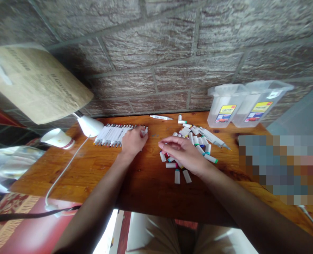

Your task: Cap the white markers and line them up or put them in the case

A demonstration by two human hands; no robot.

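A row of white markers (110,134) lies side by side on the wooden desk. My left hand (134,140) is closed at the row's right end, its thumb and fingers pinching a white marker (145,131) that they partly cover. Over a loose heap of white marker caps (195,140) with coloured ends hovers my right hand (181,151). Its fingers are loosely curved and I see nothing held in them. Some caps are hidden beneath this hand. Several uncapped markers (212,137) rest at the right of the heap, and a single marker (161,117) lies near the wall.
Two clear plastic marker cases (221,106) stand at the back right. A lamp with a paper shade (37,84) and a paper cup (57,138) occupy the left side. The lamp's white cord (66,171) crosses the desk (98,165). A stone-block wall (156,53) rises behind.
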